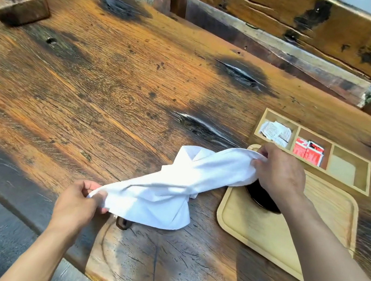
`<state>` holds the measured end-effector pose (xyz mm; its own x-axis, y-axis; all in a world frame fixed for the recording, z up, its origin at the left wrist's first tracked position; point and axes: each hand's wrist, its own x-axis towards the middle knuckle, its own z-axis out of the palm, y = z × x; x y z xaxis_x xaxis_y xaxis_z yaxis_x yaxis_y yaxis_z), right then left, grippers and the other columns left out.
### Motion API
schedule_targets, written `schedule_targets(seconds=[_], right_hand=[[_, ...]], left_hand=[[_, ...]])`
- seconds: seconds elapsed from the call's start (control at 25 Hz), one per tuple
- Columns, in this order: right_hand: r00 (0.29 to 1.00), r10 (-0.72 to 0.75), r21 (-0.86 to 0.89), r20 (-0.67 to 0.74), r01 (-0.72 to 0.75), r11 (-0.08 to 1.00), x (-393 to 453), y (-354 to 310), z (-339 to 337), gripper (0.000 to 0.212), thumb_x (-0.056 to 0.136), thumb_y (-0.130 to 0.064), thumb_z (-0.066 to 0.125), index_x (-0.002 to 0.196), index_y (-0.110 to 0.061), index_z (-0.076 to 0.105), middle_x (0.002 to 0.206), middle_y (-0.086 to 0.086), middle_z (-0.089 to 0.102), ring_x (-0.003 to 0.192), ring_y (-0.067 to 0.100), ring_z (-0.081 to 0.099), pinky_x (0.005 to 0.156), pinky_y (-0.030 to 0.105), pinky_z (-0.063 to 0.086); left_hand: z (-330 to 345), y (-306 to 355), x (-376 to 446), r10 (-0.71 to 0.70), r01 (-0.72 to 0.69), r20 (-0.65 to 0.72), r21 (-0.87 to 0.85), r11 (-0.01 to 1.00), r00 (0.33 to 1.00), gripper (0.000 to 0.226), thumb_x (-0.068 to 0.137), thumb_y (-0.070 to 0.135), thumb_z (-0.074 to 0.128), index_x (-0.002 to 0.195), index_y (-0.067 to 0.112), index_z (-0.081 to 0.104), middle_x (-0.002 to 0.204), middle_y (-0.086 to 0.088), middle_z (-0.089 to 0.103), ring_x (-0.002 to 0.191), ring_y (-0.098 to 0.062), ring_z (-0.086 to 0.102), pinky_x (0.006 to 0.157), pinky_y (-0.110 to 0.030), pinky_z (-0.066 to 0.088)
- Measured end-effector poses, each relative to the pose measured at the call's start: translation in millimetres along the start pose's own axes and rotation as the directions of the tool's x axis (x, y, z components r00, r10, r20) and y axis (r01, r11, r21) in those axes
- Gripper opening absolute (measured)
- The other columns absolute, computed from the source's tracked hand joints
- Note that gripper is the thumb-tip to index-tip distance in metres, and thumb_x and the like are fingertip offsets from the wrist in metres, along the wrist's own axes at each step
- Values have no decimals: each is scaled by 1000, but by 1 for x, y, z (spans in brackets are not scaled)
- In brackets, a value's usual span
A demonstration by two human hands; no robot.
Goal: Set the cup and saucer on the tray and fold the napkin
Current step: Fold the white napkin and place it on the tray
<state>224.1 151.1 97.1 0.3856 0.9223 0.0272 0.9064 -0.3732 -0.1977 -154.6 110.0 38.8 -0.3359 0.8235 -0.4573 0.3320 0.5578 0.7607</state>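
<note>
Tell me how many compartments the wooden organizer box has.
3, in a row in the organizer box: the left compartment holds white packets, the middle one red packets, the right one looks empty.

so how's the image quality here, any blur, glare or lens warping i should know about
Head view: wide-angle bending curves the table edge and bench rail; left hand and near forearms are slightly motion-smeared; the white napkin is bright, nearly blown out where lit; arm shadows fall on the tray; the packet box stays fairly sharp.

White napkin (pixel 167 186), pale tray (pixel 285 241), scorched orange-brown table (pixel 114 92).
</note>
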Motion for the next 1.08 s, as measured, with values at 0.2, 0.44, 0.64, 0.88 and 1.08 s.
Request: schedule_targets(seconds=[0.2,0.44,0.64,0.88,1.08], right_hand=[[981,76,368,177,-138,920,-3,24,-41,16,77,-30,74,70,-19,65,64,-3,63,65,18,57,53,29,37],[906,-48,850,419,-374,370,-14,70,-111,10,62,-13,74,59,-21,70,62,-7,68,58,5,61,56,17,52],[915,27,896,402,-399,196,-24,112,-164,8,72,-21,68,66,-23,72,62,-9,66,59,1,63,50,19,53],[968,157,979,197,-202,19,-33,151,-233,25,84,-14,60,61,-13,71,58,-2,68,57,6,68,59,19,58],[965,258,999,38,-47,26,-44,178,-279,21,95,-12,50,80,-10,66,67,-5,73,68,5,70,71,20,59]], left_hand=[[-20,45,-12,209,-184,-85,241,953,974,11,86,22,67,76,19,63,66,-1,73,64,-22,69,65,-40,55],[-27,117,-33,111,-91,7,-521,849,994,8,87,19,67,79,20,65,70,6,72,53,-5,64,41,-17,49],[-9,191,-58,288,-151,75,-714,684,955,15,90,8,61,77,13,59,60,5,72,59,-6,70,62,-22,60],[24,281,-82,478,-294,91,-684,668,874,18,89,7,63,73,14,60,63,7,72,63,-6,69,66,-21,59],[58,339,-101,603,-364,116,-702,612,789,13,90,8,62,79,15,60,81,-2,65,69,-6,67,70,-21,58]])
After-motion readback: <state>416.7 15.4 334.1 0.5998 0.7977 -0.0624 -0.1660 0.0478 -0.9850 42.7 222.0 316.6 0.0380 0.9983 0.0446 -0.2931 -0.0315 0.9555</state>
